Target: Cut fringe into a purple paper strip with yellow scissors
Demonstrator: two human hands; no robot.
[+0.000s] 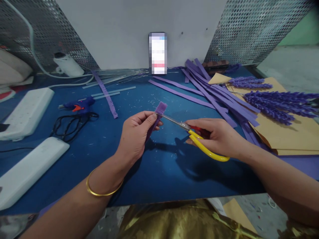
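Between the thumb and fingers of my left hand [138, 131] is a short purple strip [161, 108], its upper end standing above the thumb with fine slits along it. My right hand [216, 134] is wrapped round the handles of a pair of scissors [208, 151], which have yellow and red grips. The narrow metal blades point left and reach the strip right beside my left thumb. Part of the strip hangs below, behind my left hand. Both hands are above the blue table [154, 179], over small scattered trimmings.
Purple strips [211, 93] lie at the right, near purple lavender-like flower stems [269, 103] on brown paper [291, 136]. A blue glue gun [79, 105], clear sticks and white power strips [32, 169] lie at the left. A phone [158, 53] leans against the back panel.
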